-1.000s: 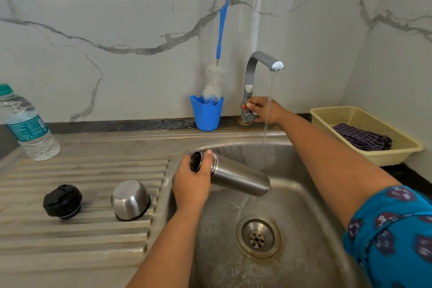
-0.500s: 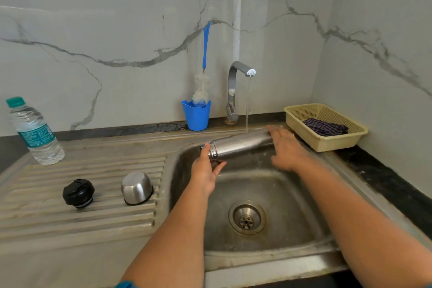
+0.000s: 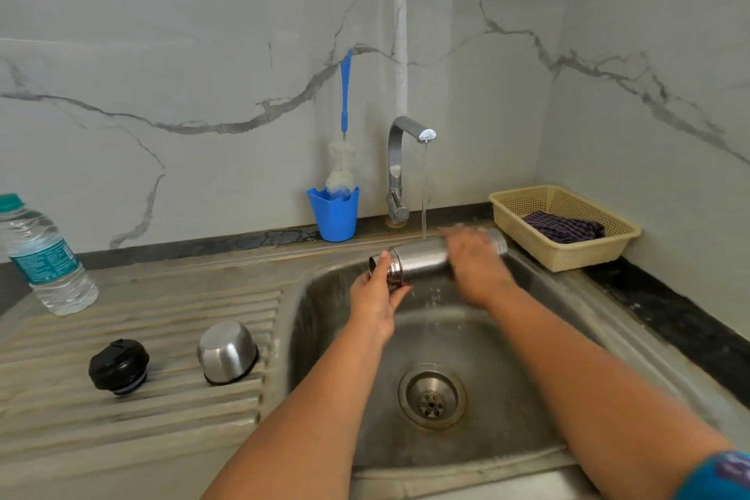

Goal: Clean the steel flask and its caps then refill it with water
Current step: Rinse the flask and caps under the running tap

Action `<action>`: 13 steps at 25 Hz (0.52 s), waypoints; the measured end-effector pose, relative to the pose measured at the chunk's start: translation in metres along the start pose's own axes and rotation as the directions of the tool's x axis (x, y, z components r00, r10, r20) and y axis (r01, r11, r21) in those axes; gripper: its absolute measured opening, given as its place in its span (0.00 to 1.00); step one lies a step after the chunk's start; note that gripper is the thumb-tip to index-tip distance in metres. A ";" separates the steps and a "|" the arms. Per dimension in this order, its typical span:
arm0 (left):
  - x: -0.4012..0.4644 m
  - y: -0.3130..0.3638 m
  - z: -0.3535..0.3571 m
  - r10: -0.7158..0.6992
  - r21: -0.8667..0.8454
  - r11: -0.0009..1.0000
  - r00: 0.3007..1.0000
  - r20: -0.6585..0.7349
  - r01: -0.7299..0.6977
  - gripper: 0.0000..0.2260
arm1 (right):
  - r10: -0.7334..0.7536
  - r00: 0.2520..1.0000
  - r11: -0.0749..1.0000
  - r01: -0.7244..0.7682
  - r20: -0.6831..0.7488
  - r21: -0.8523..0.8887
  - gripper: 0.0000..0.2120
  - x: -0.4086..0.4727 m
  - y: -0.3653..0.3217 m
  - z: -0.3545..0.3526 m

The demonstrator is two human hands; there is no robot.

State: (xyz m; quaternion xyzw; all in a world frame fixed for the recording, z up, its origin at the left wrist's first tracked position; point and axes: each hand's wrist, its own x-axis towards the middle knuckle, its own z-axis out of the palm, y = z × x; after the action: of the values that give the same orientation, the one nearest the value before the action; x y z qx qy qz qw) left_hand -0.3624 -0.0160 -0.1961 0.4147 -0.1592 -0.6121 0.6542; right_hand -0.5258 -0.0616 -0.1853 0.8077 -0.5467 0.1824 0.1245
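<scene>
Flask: the steel flask (image 3: 422, 259) lies almost level above the sink (image 3: 600, 321), open mouth toward 9 o'clock, base toward 3 o'clock, directly under the running stream from the tap (image 3: 399, 170).
Left grip: the left hand (image 3: 375, 302) pinches the flask's neck from below, thumb up against the rim, fingers curled under it.
Right grip: the right hand (image 3: 477, 264) lies over the flask's body near the base (it is motion-blurred, so I cannot tell whether the fingers wrap the steel or merely press flat on it).
Caps: the black inner cap (image 3: 119, 366) and the steel cup cap (image 3: 227, 353) sit side by side on the ribbed drainboard (image 3: 81, 414) at 8 o'clock from the flask, apart from each other, the steel one mouth down.
Desk, rear: a blue cup (image 3: 333, 213) holding a bottle brush (image 3: 344, 142) stands at 9 o'clock from the tap, just beside it.
Desk, far edges: a plastic water bottle (image 3: 42, 256) at 9 o'clock; a yellow basket (image 3: 568, 256) with a dark cloth (image 3: 562, 226) inside at 3 o'clock.
</scene>
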 end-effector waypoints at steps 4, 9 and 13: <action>0.003 0.000 -0.006 -0.012 -0.013 1.000 1.000 0.023 0.013 0.18 | -0.024 1.000 0.999 0.024 -0.006 -0.022 0.40 -0.004 -0.009 0.001; 0.007 0.008 -0.017 0.049 -0.017 0.999 0.999 -0.003 -0.049 0.18 | -0.253 0.967 0.964 0.253 -0.011 0.086 0.34 0.011 -0.053 -0.003; 0.012 0.020 -0.034 0.041 -0.121 0.992 0.999 -0.008 -0.042 0.16 | 0.069 0.998 0.997 -0.068 0.015 -0.044 0.37 0.011 0.002 0.000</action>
State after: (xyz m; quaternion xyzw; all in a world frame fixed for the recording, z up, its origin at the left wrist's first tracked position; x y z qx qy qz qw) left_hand -0.3220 -0.0167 -0.2054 0.3726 -0.1285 -0.6056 0.6912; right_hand -0.5235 -0.0717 -0.1802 0.7869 -0.5790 0.1680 0.1315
